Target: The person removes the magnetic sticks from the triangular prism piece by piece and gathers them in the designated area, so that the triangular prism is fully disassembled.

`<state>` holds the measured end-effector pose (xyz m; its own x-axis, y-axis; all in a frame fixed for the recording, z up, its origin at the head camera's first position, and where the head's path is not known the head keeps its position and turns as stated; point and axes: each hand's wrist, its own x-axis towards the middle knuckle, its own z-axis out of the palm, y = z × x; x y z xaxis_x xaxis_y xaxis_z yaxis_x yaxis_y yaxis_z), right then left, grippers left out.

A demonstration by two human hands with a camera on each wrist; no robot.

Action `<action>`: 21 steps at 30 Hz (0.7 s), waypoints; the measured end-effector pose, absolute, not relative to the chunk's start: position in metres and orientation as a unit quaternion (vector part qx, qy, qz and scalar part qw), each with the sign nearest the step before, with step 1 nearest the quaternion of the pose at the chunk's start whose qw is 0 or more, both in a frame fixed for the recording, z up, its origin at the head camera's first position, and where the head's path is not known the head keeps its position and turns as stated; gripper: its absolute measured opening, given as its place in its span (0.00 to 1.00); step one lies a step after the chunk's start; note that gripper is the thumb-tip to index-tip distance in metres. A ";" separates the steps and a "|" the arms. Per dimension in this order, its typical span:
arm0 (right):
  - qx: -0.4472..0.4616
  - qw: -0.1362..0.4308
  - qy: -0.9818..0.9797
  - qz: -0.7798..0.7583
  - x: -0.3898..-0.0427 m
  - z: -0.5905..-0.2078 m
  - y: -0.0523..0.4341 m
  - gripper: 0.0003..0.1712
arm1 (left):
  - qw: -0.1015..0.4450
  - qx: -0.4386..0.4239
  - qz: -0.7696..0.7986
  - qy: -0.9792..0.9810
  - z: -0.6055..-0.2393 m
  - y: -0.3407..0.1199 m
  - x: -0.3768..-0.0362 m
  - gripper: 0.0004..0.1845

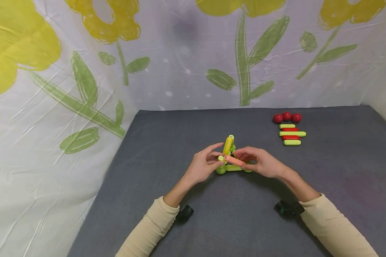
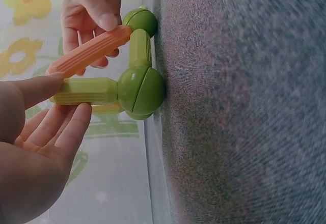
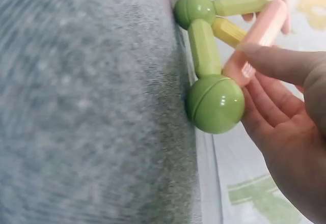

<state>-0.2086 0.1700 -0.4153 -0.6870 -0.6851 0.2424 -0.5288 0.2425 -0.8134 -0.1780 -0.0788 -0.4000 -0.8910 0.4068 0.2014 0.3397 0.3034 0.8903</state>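
Both hands point(image 1: 234, 162) over grey table point(image 1: 244, 221)

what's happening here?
A person is working on a small frame of green sticks and green balls on a grey table. The right hand pinches a pink stick held slanted against the frame; the left hand grips an upright green stick. Spare sticks and three red balls lie apart, far right.
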 end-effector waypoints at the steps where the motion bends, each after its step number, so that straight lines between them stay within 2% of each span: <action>1: -0.388 0.077 0.788 -0.472 -0.208 -0.416 0.169 0.28 | 0.032 0.230 0.542 0.808 -0.400 -0.079 -0.178 0.30; 6: -0.395 0.061 0.803 -0.443 -0.208 -0.417 0.168 0.27 | 0.037 0.222 0.539 0.812 -0.399 -0.078 -0.178 0.30; 21: -0.370 0.079 0.802 -0.461 -0.208 -0.418 0.169 0.24 | 0.035 0.220 0.538 0.813 -0.403 -0.076 -0.178 0.30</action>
